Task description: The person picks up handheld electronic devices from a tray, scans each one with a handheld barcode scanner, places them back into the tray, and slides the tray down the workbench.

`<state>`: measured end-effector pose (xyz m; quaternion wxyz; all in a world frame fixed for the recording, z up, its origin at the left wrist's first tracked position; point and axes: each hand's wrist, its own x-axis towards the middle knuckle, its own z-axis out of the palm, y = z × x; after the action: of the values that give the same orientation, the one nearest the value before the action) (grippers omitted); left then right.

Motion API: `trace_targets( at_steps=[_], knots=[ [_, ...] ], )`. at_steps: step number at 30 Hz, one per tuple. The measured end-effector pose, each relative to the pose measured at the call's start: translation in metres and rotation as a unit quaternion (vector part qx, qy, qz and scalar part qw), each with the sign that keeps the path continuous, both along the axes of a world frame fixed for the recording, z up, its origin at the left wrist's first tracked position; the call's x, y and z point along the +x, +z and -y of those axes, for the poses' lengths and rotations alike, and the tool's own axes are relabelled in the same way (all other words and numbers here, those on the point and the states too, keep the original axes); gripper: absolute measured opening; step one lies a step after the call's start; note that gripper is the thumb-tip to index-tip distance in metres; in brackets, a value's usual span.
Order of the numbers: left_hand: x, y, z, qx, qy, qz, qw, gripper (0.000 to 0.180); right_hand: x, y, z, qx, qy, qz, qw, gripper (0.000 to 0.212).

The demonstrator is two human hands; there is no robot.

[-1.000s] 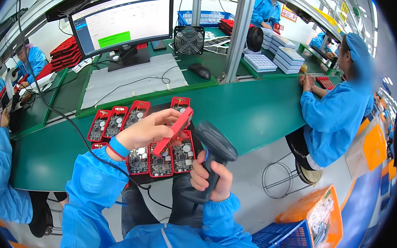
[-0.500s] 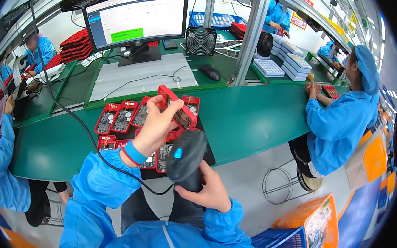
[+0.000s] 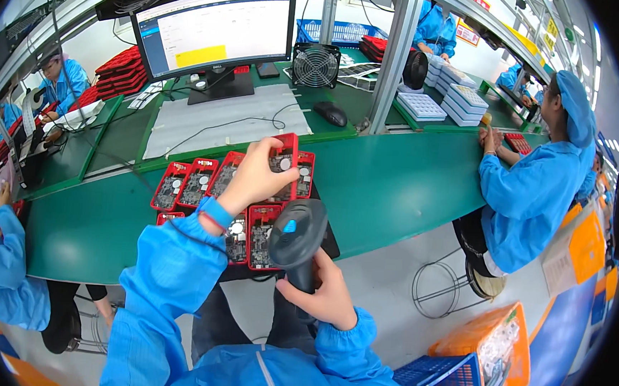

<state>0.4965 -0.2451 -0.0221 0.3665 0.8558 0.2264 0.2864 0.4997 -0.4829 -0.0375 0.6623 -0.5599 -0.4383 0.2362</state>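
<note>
My left hand (image 3: 259,177) pinches a red plastic case with a circuit board (image 3: 281,161) in it. The case is raised over the far right of a group of similar red cases (image 3: 196,185), its board side showing. Those cases lie in rows on a dark mat (image 3: 327,226), and my left arm covers part of them. In my right hand (image 3: 327,295) is a black handheld barcode scanner (image 3: 298,234) with a blue button, gripped by the handle. The scanner's head is just on the near side of the held case, apart from it.
Beyond the green bench (image 3: 389,177) stand a monitor (image 3: 217,32), a mouse (image 3: 329,113) and a fan (image 3: 315,66). A person in blue (image 3: 532,194) sits to the right; another person's sleeve (image 3: 0,257) is at left. An orange bin (image 3: 517,351) and blue basket (image 3: 447,382) sit lower right.
My left hand has turned the red case more upright, its board now showing more fully, and shifted it slightly right. The scanner moved slightly right. The screen's green block has become yellow.
</note>
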Motion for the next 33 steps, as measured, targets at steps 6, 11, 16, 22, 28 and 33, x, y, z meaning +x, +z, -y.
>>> trace_targets(
  at_steps=[6, 11, 16, 22, 28, 33],
  knots=[
    [0.020, -0.039, -0.036, 0.283, 0.070, -0.197, 0.936, 0.059, 0.008, -0.009, 0.039, -0.033, 0.040, -0.161, 0.986, 0.045],
    [0.049, -0.025, -0.001, 0.210, 0.031, -0.190, 0.958, 0.089, 0.030, -0.016, 0.041, 0.030, 0.091, -0.204, 0.974, 0.043],
    [0.055, -0.033, -0.002, 0.235, -0.020, -0.148, 0.960, 0.076, 0.038, -0.015, 0.036, 0.065, 0.091, -0.296, 0.949, 0.063],
    [0.044, -0.012, 0.017, 0.202, -0.066, 0.054, 0.976, 0.063, 0.053, -0.019, 0.026, 0.162, 0.071, -0.455, 0.873, 0.062],
    [0.019, 0.036, 0.040, -0.393, -0.269, -0.019, 0.879, 0.050, 0.068, -0.025, 0.018, 0.208, 0.116, -0.506, 0.829, 0.035],
    [-0.006, 0.038, 0.045, -0.487, -0.369, 0.026, 0.791, 0.065, 0.069, -0.020, 0.008, 0.211, 0.231, -0.532, 0.787, 0.020]
  ],
)
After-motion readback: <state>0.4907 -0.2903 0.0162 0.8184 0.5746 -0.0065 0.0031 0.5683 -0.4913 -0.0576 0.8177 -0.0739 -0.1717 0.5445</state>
